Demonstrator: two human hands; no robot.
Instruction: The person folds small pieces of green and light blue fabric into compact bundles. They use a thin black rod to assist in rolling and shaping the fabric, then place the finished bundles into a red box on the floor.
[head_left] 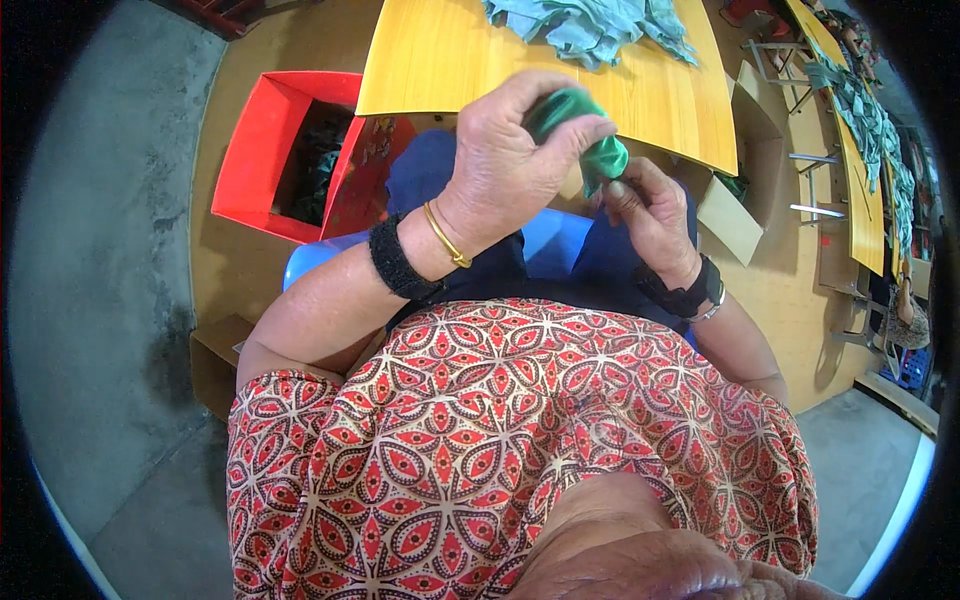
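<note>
Above my lap, close to the near edge of the table, a shiny green piece of fabric (606, 156) is bunched up between my two hands. My left hand (525, 150) grips it from the left, thumb pressed along its top and fingers curled behind. My right hand (650, 205) pinches the lower end of the cloth between thumb and fingertips. The cloth's exact shape is partly hidden by my fingers. On the table ahead lies a heap of loose blue-green fabric pieces (595, 28).
The yellow wood-grain table (430, 60) stands right in front of me. To the left is a red box (250, 150) with dark pieces inside. At right sits an open cardboard box (730, 220). Another table (862, 225) with green cloth pieces and a person stand farther right.
</note>
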